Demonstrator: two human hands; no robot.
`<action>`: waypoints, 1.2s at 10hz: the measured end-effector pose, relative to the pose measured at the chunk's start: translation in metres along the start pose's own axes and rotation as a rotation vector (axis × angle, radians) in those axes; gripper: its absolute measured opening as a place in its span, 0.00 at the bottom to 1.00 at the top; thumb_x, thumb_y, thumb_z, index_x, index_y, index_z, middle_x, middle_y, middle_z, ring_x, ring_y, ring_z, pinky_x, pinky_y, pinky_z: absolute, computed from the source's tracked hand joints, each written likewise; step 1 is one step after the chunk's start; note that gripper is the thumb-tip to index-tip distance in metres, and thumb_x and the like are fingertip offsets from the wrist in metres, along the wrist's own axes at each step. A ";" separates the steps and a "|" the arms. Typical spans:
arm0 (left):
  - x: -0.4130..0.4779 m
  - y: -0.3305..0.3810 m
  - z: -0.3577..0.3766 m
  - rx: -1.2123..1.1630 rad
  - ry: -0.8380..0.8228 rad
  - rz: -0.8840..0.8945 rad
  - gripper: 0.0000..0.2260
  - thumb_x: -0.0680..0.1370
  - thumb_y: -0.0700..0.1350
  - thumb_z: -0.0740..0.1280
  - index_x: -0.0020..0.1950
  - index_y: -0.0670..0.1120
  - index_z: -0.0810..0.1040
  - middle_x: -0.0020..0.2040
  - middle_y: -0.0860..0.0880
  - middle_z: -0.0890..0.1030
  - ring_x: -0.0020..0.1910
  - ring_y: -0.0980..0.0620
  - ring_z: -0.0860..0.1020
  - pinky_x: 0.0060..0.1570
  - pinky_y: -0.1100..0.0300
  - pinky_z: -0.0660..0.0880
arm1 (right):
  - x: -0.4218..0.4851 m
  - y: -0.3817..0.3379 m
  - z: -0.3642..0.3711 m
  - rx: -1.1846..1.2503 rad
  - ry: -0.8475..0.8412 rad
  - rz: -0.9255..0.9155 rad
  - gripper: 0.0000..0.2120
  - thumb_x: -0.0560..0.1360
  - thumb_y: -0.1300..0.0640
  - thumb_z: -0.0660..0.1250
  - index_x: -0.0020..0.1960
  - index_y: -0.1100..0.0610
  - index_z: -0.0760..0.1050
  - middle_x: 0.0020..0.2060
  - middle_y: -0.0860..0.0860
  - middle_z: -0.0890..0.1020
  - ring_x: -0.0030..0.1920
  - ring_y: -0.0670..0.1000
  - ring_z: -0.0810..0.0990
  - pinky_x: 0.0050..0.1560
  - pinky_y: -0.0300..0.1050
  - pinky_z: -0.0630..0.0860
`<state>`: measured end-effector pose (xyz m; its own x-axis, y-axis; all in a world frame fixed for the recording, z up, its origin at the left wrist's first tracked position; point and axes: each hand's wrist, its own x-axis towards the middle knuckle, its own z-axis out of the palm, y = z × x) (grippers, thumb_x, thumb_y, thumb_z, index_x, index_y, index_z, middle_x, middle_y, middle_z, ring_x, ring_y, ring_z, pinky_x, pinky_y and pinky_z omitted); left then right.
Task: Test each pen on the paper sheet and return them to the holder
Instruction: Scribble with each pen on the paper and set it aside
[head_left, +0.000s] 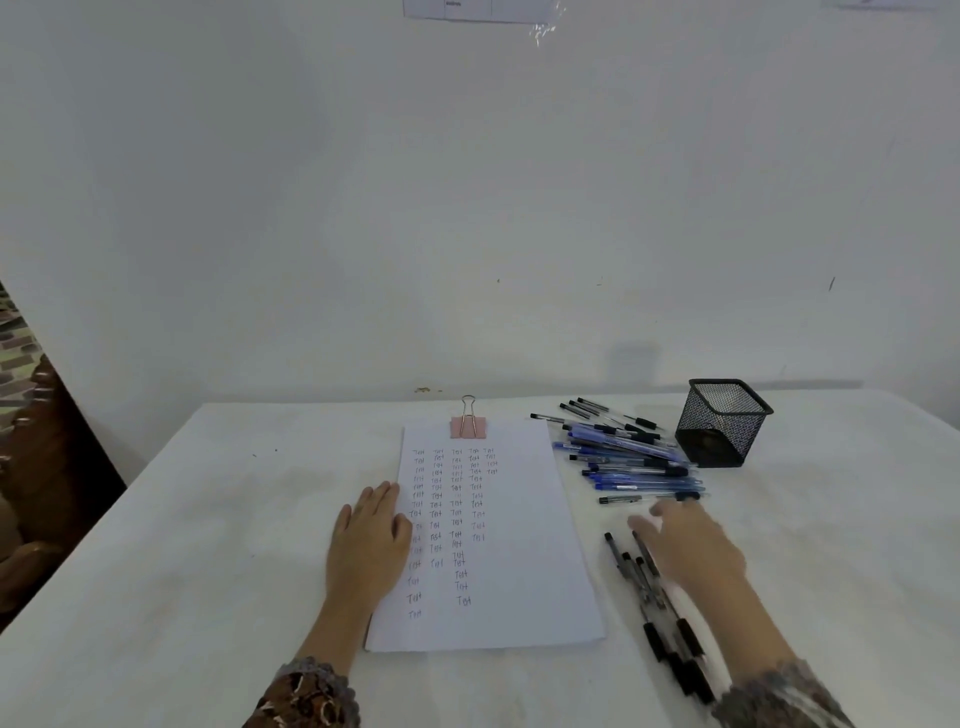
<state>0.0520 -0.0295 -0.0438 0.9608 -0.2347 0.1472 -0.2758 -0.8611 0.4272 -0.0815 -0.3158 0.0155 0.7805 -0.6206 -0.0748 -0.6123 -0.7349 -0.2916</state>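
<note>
A white-covered table (208, 519) stands against the wall. On it lies a paper sheet (519, 571) filled with handwriting, with 1 pink binder clip (468, 426) at its far edge. To its right lie heaped blue pens (628, 462), nearer black pens (660, 613), and 1 upright mesh holder (722, 423).

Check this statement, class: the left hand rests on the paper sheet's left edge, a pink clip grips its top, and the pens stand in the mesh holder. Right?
No: in the head view the pens lie on the table, most piled beside the mesh holder, none standing in it. The rest holds.
</note>
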 end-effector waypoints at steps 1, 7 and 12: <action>-0.001 0.001 -0.001 -0.013 -0.003 -0.001 0.22 0.81 0.47 0.50 0.75 0.48 0.56 0.76 0.52 0.57 0.75 0.55 0.52 0.74 0.56 0.46 | 0.037 0.005 -0.004 -0.041 0.063 -0.113 0.13 0.79 0.56 0.58 0.62 0.49 0.73 0.61 0.51 0.73 0.61 0.54 0.72 0.57 0.49 0.72; -0.001 0.001 -0.001 0.004 -0.010 0.002 0.22 0.81 0.47 0.50 0.76 0.48 0.55 0.76 0.52 0.56 0.75 0.55 0.52 0.74 0.57 0.46 | 0.095 -0.007 -0.024 0.126 -0.025 -0.518 0.08 0.79 0.64 0.57 0.51 0.55 0.72 0.46 0.51 0.68 0.46 0.51 0.73 0.48 0.42 0.69; -0.002 0.002 -0.003 -0.004 -0.013 0.007 0.22 0.81 0.47 0.49 0.76 0.48 0.54 0.76 0.53 0.56 0.75 0.55 0.51 0.74 0.57 0.45 | 0.047 -0.118 0.044 2.545 -0.361 0.086 0.18 0.63 0.41 0.60 0.30 0.55 0.76 0.17 0.47 0.59 0.22 0.47 0.51 0.25 0.36 0.54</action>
<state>0.0493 -0.0291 -0.0405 0.9590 -0.2468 0.1392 -0.2830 -0.8577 0.4293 0.0331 -0.2460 0.0050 0.9135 -0.3845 -0.1327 0.3456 0.9057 -0.2456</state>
